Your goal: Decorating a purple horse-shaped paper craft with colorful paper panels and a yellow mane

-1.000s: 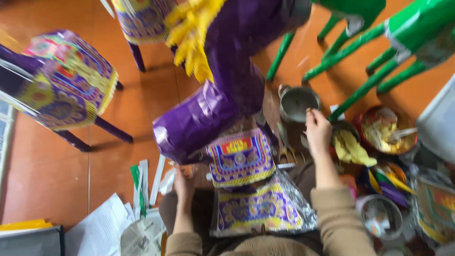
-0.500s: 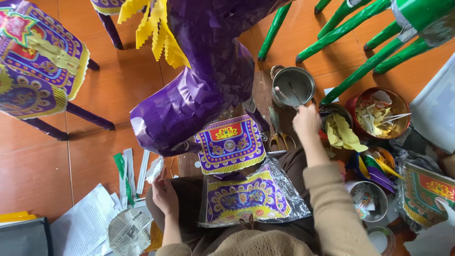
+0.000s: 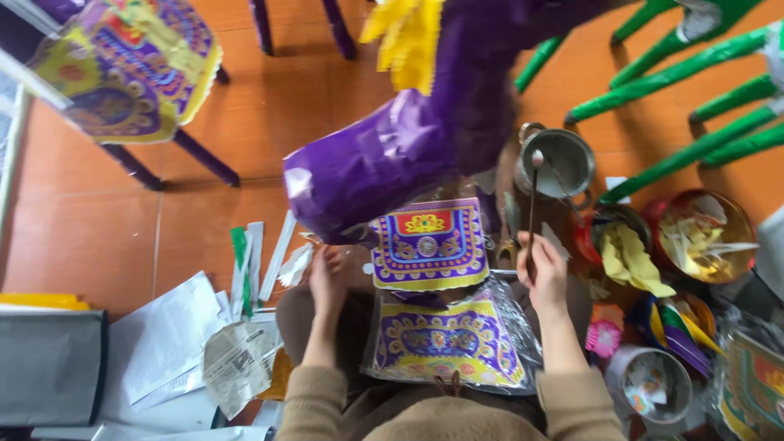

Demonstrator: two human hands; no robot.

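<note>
An orange tiled floor (image 3: 98,237) is seen beneath everything. At about 8 o'clock, loose white printed sheets (image 3: 167,343) and a crumpled newspaper piece (image 3: 238,363) are spread on it, with a grey flat case (image 3: 49,367) at the 9 o'clock edge. Nearer the middle, white and green paper strips (image 3: 245,265) are laid side by side. At 2 o'clock a metal pot (image 3: 563,163) is set on the floor, and at 3 o'clock a round bowl of paper scraps (image 3: 706,237) is placed. At 4 o'clock a small tin (image 3: 653,384) is found. Purple legs (image 3: 175,155) at 10 o'clock and green legs (image 3: 678,73) at 1 o'clock are planted on the tiles.
</note>
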